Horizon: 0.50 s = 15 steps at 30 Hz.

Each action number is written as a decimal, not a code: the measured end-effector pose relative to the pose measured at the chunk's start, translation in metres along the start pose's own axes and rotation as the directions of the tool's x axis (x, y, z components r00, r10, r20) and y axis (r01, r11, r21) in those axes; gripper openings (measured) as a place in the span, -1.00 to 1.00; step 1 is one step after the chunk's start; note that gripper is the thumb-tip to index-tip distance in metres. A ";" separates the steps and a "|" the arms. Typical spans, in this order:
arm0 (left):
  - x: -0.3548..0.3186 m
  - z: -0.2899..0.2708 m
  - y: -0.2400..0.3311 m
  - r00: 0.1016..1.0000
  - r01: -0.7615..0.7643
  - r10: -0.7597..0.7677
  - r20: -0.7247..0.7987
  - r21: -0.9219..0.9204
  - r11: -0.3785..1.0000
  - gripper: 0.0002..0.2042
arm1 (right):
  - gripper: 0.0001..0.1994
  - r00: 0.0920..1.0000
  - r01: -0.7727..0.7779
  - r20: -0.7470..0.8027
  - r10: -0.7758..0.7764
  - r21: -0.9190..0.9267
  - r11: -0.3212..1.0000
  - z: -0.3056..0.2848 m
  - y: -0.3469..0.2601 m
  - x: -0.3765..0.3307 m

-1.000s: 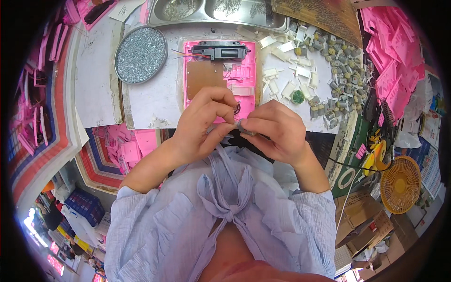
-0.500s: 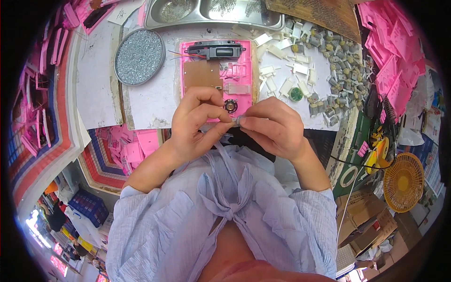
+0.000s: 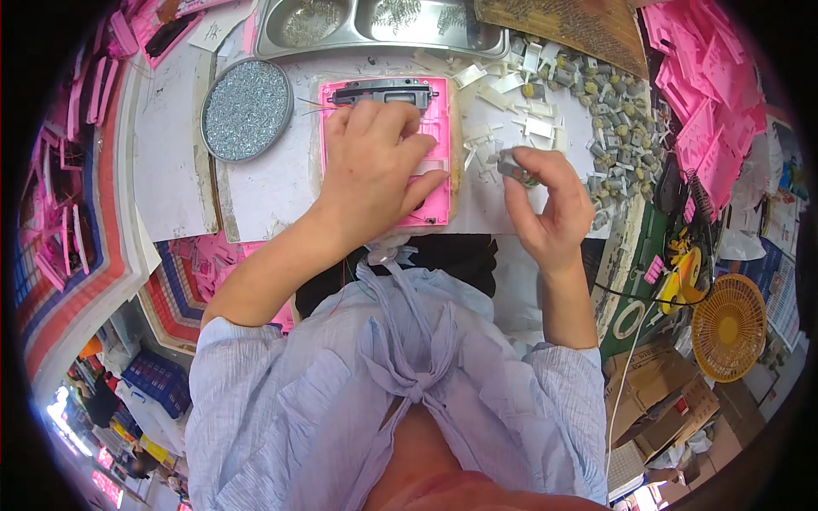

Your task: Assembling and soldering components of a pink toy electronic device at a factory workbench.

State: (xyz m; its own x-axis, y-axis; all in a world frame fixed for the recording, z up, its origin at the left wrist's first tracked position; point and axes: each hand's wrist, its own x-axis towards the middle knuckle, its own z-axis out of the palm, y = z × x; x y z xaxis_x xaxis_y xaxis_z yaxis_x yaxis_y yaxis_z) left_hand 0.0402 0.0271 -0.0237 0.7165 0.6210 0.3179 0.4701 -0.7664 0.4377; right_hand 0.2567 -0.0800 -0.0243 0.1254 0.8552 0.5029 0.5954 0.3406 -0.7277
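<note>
A pink plastic housing (image 3: 437,209) lies in front of me, with a dark module (image 3: 400,92) along its far end. My left hand (image 3: 371,162) is over the middle of the housing, palm down, thumb and index finger apart with nothing seen between them. Its other fingertips bend down near the dark module and are partly hidden. To the right of the housing, my right hand (image 3: 552,204) pinches a small grey motor (image 3: 509,163) between thumb and fingers, above the table. Behind those fingers a bit of a green coil shows.
A round tray of small metal screws (image 3: 247,109) stands left of the housing. A steel compartment tray (image 3: 405,47) is at the back. White plastic parts (image 3: 537,128) and many grey motors (image 3: 618,136) lie to the right, with pink parts (image 3: 711,94) heaped beyond.
Both hands were together at the housing's near edge, around a small grey piece. The left has moved forward over the housing; the right has moved right, holding the grey motor.
</note>
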 end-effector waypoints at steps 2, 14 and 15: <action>-0.001 0.005 -0.005 0.998 -0.054 0.052 -0.032 -0.069 0.996 -0.79 | -0.66 0.997 -0.045 0.060 0.046 -0.014 0.999 0.004 0.002 0.007; -0.049 -0.018 -0.030 0.989 -0.098 0.122 0.083 -0.244 0.965 -0.73 | -0.72 0.949 0.071 0.314 0.012 -0.252 0.965 0.047 0.015 0.040; -0.047 -0.023 -0.030 0.985 -0.088 0.127 0.118 -0.291 0.953 -0.72 | -0.71 0.947 0.081 0.322 0.007 -0.257 0.963 0.048 0.015 0.042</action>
State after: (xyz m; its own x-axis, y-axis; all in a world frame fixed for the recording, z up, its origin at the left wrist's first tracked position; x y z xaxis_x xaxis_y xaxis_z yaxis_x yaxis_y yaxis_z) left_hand -0.0199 0.0244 -0.0321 0.8261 0.4947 0.2699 0.2347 -0.7375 0.6333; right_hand 0.2330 -0.0205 -0.0364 -0.1331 0.9377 0.3211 0.7877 0.2967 -0.5399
